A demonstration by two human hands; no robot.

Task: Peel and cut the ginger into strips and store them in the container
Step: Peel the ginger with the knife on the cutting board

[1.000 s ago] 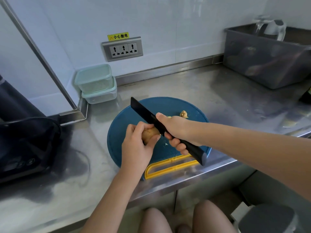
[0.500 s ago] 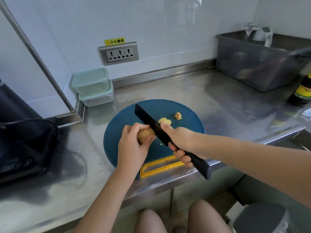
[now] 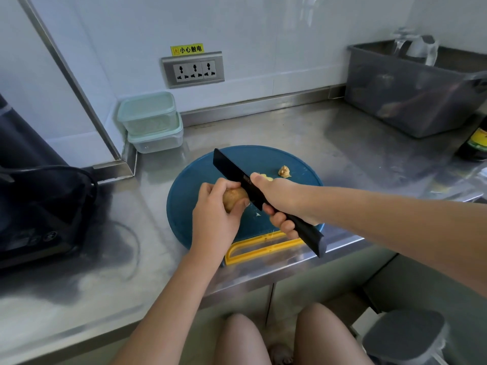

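Observation:
My left hand (image 3: 216, 217) grips a tan piece of ginger (image 3: 234, 200) above the round blue cutting board (image 3: 192, 191). A black knife (image 3: 238, 175) is held in my right hand (image 3: 283, 204), fingers curled round its handle, and its blade lies against the ginger's right side. A cut-off ginger knob (image 3: 284, 171) rests on the board's far right, with a pale sliver (image 3: 266, 177) just beyond my right thumb. Two stacked lidded containers (image 3: 151, 122), pale green on top, stand at the back left corner.
The board's yellow handle (image 3: 261, 250) overhangs the steel counter's front edge. A black appliance with a cord (image 3: 39, 212) fills the left. A grey bin (image 3: 411, 93) stands at back right, a dark bottle (image 3: 474, 143) beside it. A wall socket (image 3: 193, 69) sits above.
My hands have stayed on the ginger and knife; the blade's angle against the ginger shifted a little. The view moved, so the bottle at the right shows now.

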